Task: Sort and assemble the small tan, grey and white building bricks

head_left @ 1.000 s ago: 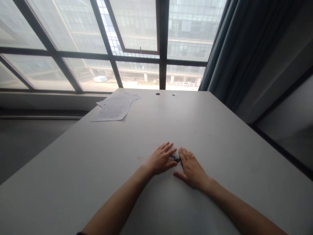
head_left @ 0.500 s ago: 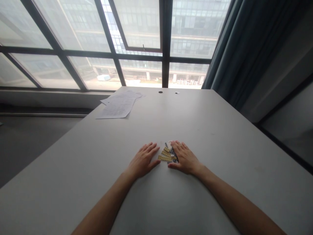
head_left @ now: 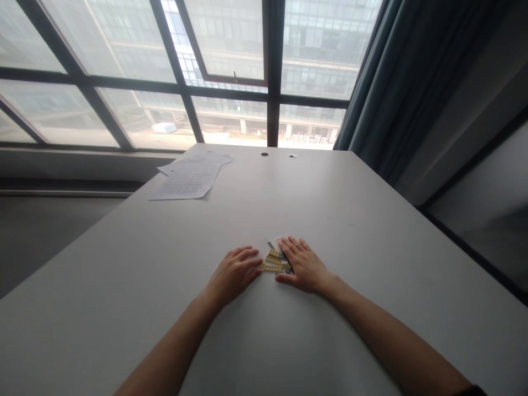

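Observation:
Tan studded strips (head_left: 274, 257) and small grey and white pieces lie in a low heap on the white table (head_left: 264, 341). My right hand (head_left: 304, 265) rests over the right part of the heap, fingers stretched out, hiding some of the pieces. To the left, my left hand (head_left: 236, 272) has its thumb and fingertips at the left end of the lowest tan strip (head_left: 270, 268). The fingers of that hand are bent and apart; whether they grip the strip cannot be made out.
Printed paper sheets (head_left: 187, 179) lie at the table's far left. Two round cable holes, one of them (head_left: 264, 154) dark, sit near the far edge. Beyond are windows and, at the right, a dark curtain (head_left: 383, 93).
The view has shifted slightly to the right. My left hand's fingers have bent, and its thumb side now meets the lowest tan strip. My right hand still covers the heap.

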`<action>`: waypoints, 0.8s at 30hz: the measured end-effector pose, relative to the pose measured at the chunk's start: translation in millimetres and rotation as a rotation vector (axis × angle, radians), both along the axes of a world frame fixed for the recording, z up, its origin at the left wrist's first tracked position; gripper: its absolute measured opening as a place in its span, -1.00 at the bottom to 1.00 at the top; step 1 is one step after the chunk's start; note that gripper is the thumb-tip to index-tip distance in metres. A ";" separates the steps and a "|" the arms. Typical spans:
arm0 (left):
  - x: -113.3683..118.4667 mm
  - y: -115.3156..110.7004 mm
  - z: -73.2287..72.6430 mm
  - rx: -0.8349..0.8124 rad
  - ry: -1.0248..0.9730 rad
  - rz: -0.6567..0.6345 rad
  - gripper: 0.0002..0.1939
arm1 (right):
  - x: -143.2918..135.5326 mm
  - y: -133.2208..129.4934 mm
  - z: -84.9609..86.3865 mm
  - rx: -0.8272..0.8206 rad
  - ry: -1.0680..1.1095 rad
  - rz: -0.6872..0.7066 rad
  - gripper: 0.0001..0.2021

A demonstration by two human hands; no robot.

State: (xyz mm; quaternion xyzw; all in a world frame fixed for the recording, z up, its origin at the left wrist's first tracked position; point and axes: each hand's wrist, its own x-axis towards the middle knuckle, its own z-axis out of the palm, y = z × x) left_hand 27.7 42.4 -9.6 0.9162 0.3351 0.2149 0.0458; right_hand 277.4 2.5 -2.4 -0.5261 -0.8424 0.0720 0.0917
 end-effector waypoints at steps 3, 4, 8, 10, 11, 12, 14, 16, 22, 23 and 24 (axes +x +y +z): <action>0.9 0.7 -0.7 -0.015 0.012 0.013 -0.69 | 1.1 0.5 1.4 -0.002 0.002 0.010 -0.11; 1.3 0.8 -0.6 -0.021 0.020 0.019 -0.64 | 1.7 0.4 1.6 -0.001 0.004 0.016 -0.11; 3.2 0.9 1.0 -0.059 0.111 0.048 -0.34 | 5.3 -3.7 0.5 0.009 0.003 -0.009 -0.02; 4.5 0.9 2.8 -0.087 0.173 0.031 -0.26 | 8.2 -7.7 -1.0 0.008 -0.004 -0.041 0.03; 5.6 0.9 3.8 -0.100 0.200 0.008 -0.23 | 9.8 -9.5 -1.6 0.005 -0.009 -0.045 0.04; 7.0 1.0 4.9 -0.111 0.225 -0.019 -0.19 | 11.2 -10.8 -2.1 -0.001 -0.015 -0.038 0.03; 11.0 1.3 6.5 -0.123 0.266 -0.058 -0.10 | 13.3 -10.9 -2.2 -0.018 -0.031 0.004 0.01; 16.0 2.0 7.1 -0.122 0.290 -0.069 -0.05 | 14.0 -7.5 -1.1 -0.036 -0.048 0.058 -0.02; 28.5 5.3 4.6 -0.087 0.269 -0.069 -0.14 | 9.3 7.3 3.2 -0.030 -0.043 0.100 -0.10; 29.3 5.6 4.3 -0.086 0.264 -0.066 -0.15 | 8.6 8.5 3.3 -0.027 -0.036 0.102 -0.11; 29.9 5.9 4.3 -0.088 0.259 -0.063 -0.16 | 8.4 9.1 3.1 -0.025 -0.028 0.104 -0.12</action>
